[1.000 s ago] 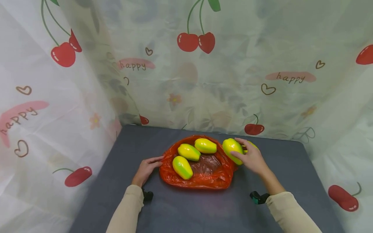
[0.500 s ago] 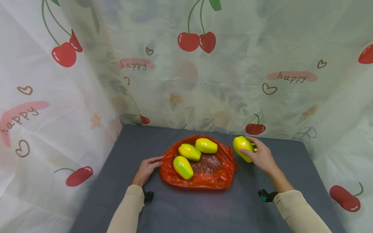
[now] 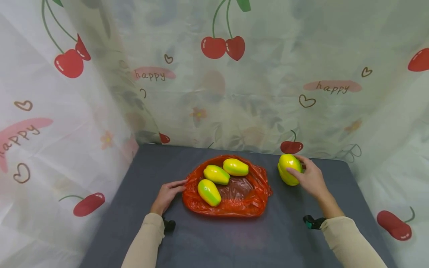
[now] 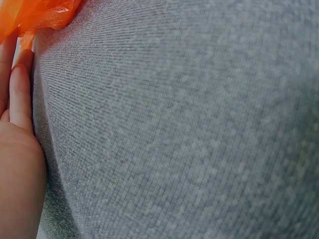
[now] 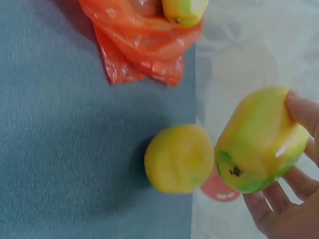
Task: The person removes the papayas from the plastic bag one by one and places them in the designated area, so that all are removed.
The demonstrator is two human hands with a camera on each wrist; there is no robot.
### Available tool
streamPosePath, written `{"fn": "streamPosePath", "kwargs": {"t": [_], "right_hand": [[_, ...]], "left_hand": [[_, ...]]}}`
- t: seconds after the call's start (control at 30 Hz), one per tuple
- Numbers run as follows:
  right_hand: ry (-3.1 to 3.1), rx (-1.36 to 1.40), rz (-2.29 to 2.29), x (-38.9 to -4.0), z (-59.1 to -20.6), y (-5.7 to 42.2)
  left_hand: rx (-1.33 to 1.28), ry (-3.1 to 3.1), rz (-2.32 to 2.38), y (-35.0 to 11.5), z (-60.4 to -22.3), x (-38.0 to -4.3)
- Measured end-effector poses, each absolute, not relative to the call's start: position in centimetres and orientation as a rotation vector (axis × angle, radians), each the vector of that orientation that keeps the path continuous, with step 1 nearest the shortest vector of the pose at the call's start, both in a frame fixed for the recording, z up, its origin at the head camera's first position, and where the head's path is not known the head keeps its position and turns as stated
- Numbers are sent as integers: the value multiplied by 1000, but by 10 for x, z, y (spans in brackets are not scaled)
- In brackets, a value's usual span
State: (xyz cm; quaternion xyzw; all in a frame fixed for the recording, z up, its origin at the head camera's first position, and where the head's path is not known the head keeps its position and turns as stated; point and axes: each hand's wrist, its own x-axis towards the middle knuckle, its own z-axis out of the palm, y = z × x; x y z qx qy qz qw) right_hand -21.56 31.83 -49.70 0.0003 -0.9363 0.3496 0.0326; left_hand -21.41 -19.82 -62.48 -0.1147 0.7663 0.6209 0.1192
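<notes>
My right hand point(image 3: 312, 180) holds a shiny yellow-green papaya point(image 3: 291, 166) at the far right of the table, thumb on one side and fingers on the other. In the right wrist view, a second papaya point(image 5: 179, 158) sits on the table beside the held papaya point(image 5: 264, 142); from the head it is mostly hidden. A red plastic bag point(image 3: 228, 211), its mouth spread wide, lies mid-table with three papayas inside: a front one point(image 3: 209, 192), a middle one point(image 3: 216, 174) and a back one point(image 3: 236, 167). My left hand point(image 3: 165, 196) touches the bag's left rim with extended fingers.
A dark grey cloth covers the table point(image 3: 214, 242). White curtains point(image 3: 268, 74) printed with cherries, hearts and "happy" stand behind the table and on both sides. Each wrist wears a small black camera mount, such as the right one point(image 3: 313, 222).
My right hand has carried its papaya rightward, away from the bag's right rim, toward the papaya on the table. The left hand and the bag stay in place.
</notes>
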Motion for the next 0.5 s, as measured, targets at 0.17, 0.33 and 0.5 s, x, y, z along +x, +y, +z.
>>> {"fn": "streamPosePath", "kwargs": {"t": [0.17,0.33,0.5], "right_hand": [[-2862,-33,1068,-218,-498,333],[-2848,-93,1057,-223,-499,343],[-2844,-158,1029,-226,-506,352]], "left_hand": [[-358,2231,1807,-198,-626,-213],[-364,2224,1813,-197,-623,-212],[-364,2224,1818,-197,-621,-212]]}}
